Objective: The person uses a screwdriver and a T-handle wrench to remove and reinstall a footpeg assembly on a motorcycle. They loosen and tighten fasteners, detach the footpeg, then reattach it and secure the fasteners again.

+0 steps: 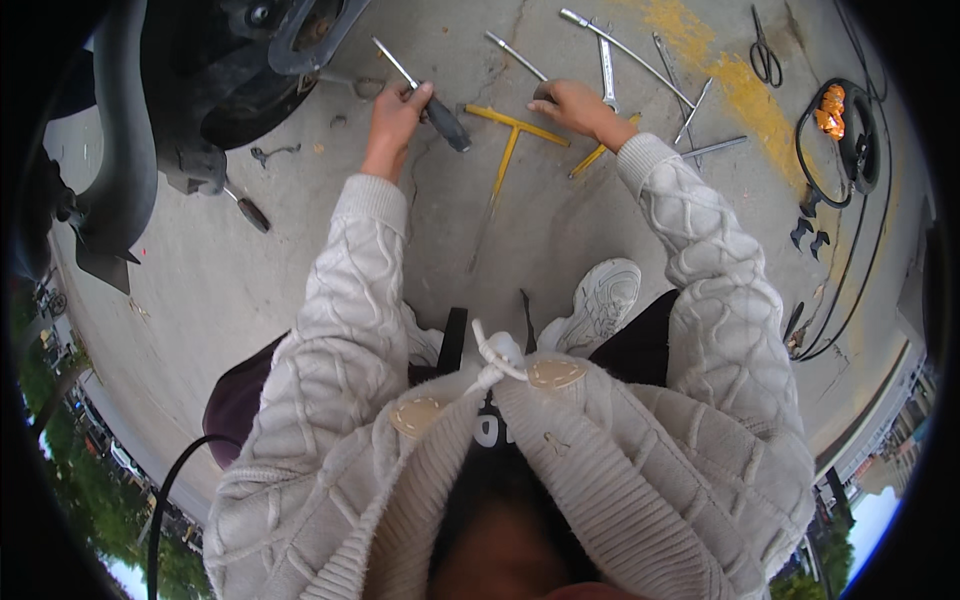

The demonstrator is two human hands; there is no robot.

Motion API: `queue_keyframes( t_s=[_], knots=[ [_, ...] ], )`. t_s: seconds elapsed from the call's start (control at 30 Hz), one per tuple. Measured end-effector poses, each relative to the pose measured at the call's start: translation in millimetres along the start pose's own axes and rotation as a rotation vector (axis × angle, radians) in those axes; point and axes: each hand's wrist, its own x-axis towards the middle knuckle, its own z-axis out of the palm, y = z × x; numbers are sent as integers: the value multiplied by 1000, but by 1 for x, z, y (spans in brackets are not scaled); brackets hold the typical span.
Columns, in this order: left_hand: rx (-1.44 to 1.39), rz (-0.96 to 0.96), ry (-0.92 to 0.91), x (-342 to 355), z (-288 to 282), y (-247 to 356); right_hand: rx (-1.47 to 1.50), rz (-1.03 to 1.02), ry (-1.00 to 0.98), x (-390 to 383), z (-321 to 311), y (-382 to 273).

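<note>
My left hand [398,120] grips a screwdriver [446,126] with a black handle, its steel shaft tilted up and left. My right hand [568,104] is closed on a steel-shafted tool [515,55]; its handle is hidden under my fingers. Between and below my hands lies a yellow T-handle wrench [508,150]. Another yellow tool [586,160] is partly hidden beside my right wrist. A steel combination wrench [606,68], a long socket wrench [632,56] and a steel T-handle tool [693,110] lie on the concrete beyond and right of my right hand.
A dark vehicle part [120,180] fills the upper left, near another screwdriver [252,212]. Pliers [263,156] lie beside it. At right are scissors [765,60], black hoses [855,270], an orange crumpled item [830,110] and small black pieces [800,230].
</note>
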Motion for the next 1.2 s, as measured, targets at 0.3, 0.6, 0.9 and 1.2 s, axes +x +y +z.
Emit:
queue_keyframes(
  t_s=[0.3, 0.6, 0.9, 1.2],
  knots=[
    [860, 161, 137, -1, -45, -79, -450, 32, 365, 2, 46, 24],
    [1070, 109, 270, -6, -40, -82, -379, 149, 293, -14, 27, 51],
    [-27, -31, -95, -6, 31, 0, 514, 96, -13, -46, -56, -74],
    [-618, 177, -303, -16, 19, 72, 112, -308, 239, -66, -27, -101]
  ],
)
